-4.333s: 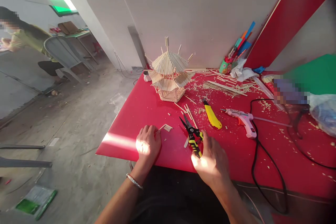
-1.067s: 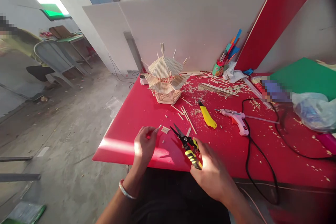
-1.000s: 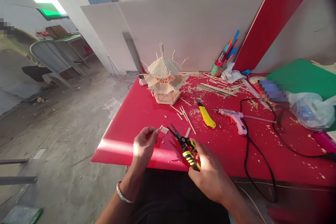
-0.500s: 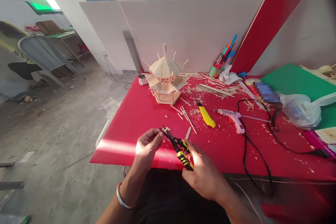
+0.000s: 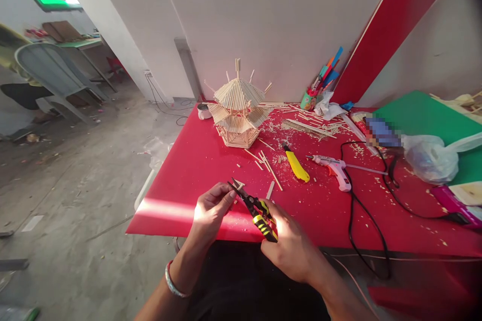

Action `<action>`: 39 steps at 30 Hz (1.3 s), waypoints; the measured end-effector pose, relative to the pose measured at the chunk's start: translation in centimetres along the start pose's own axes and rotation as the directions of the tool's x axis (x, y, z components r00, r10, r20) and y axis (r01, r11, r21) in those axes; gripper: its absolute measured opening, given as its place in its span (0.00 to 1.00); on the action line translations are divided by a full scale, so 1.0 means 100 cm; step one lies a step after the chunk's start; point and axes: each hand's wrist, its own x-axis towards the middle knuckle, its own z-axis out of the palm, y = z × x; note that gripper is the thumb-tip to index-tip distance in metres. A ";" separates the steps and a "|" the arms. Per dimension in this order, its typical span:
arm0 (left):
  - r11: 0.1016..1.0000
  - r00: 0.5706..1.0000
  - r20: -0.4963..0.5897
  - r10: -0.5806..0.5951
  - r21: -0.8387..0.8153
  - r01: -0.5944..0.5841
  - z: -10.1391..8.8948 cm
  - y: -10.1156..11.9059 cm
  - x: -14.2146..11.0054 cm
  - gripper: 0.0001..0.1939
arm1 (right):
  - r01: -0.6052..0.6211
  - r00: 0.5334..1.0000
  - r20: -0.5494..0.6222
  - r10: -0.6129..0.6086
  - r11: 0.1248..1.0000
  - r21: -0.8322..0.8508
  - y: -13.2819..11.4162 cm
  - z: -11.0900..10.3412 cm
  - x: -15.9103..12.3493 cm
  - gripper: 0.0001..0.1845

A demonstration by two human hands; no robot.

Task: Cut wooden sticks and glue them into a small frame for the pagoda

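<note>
- One pair of pointed snips, dark-bladed with black-and-yellow grips, slants in front of the stick pavilion, on its near side; the blades look slightly parted.
- One small flat piece of pale wood shows behind the blade tips, also in front of the pavilion.
- The right hand, nearer the person than the pavilion, wraps its fingers round the grips, wrist angled inward.
- The left hand, in front of the pavilion and a little to its left, has thumb and forefinger pinched together at the blade tips; whether a sliver sits between them is hidden. One bracelet circles its wrist.
- The one pavilion has two tiers of ribbed roof over a many-sided base and stands upright on the red tabletop.
- Right of the pavilion: one yellow utility knife, then one pink glue gun.
- One round-ended craft stick lies in front of the pavilion, to its right.
- One white cup sits just left of the pavilion.
</note>
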 end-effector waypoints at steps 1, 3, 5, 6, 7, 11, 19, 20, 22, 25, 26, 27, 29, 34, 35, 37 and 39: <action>1.000 1.000 -0.002 0.004 0.004 -0.004 0.000 0.000 0.000 0.18 | 0.004 1.000 0.000 -0.004 1.000 -0.005 0.000 0.000 0.000 0.40; 1.000 1.000 -0.001 0.006 0.017 -0.006 0.000 0.001 -0.001 0.18 | 0.014 1.000 -0.005 -0.014 1.000 -0.015 0.001 0.001 0.000 0.38; 0.999 1.000 0.004 0.011 0.036 -0.011 -0.001 0.002 -0.002 0.17 | 0.039 0.999 -0.017 -0.039 0.999 -0.020 0.001 0.002 0.000 0.36; 0.999 1.000 0.007 0.016 0.048 -0.016 -0.001 0.003 -0.002 0.17 | 0.053 0.998 -0.021 -0.053 0.998 -0.020 0.001 0.002 0.000 0.35; 0.998 1.000 0.015 0.018 0.064 -0.019 -0.002 0.004 -0.002 0.16 | 0.065 0.998 -0.025 -0.065 0.998 -0.018 0.002 0.003 0.001 0.35; 0.988 0.998 0.053 0.031 0.152 -0.039 -0.005 0.007 -0.003 0.15 | 0.086 0.996 -0.033 -0.086 0.996 -0.013 0.002 0.003 0.001 0.36; 0.946 0.991 0.097 0.093 0.303 -0.118 -0.006 0.015 -0.004 0.12 | 0.128 0.991 -0.035 -0.128 0.992 -0.022 0.010 0.007 0.001 0.37; 0.942 0.991 0.103 0.088 0.314 -0.116 -0.006 0.016 -0.004 0.12 | 0.135 0.990 -0.035 -0.137 0.990 -0.030 0.012 0.008 0.000 0.38; 0.938 0.990 0.118 0.080 0.328 -0.115 -0.006 0.017 -0.004 0.12 | 0.150 0.988 -0.037 -0.152 0.987 -0.049 0.014 0.009 0.000 0.39; 0.933 0.985 0.151 0.086 0.334 -0.132 -0.007 0.018 -0.005 0.11 | 0.148 0.988 -0.029 -0.150 0.987 -0.066 0.013 0.007 -0.001 0.39; 0.932 0.983 0.162 0.090 0.335 -0.141 -0.007 0.018 -0.005 0.11 | 0.146 0.989 -0.020 -0.147 0.988 -0.060 0.012 0.006 -0.001 0.38; 0.930 0.980 0.174 0.094 0.336 -0.149 -0.007 0.018 -0.005 0.10 | 0.146 0.989 -0.007 -0.146 0.988 -0.048 0.012 0.005 -0.001 0.37; 0.931 0.977 0.192 0.097 0.329 -0.157 -0.008 0.019 -0.006 0.10 | 0.149 0.989 0.010 -0.149 0.989 -0.021 0.011 0.003 -0.001 0.38; 0.967 0.969 0.247 -0.007 0.250 -0.057 -0.008 0.020 -0.006 0.14 | 0.143 0.990 0.015 -0.143 0.990 -0.017 0.018 0.004 -0.004 0.42; 0.974 0.963 0.267 -0.039 0.226 -0.023 -0.008 0.021 -0.005 0.15 | 0.137 0.990 0.021 -0.137 0.990 -0.022 0.019 0.004 -0.005 0.43; 0.983 0.949 0.302 -0.092 0.180 0.038 -0.008 0.020 -0.004 0.17 | 0.131 0.991 0.029 -0.130 0.991 -0.029 0.020 0.003 -0.006 0.43; 0.986 0.937 0.326 -0.128 0.144 0.084 -0.008 0.020 -0.004 0.18 | 0.140 0.990 0.030 -0.139 0.990 -0.031 0.018 0.002 -0.007 0.42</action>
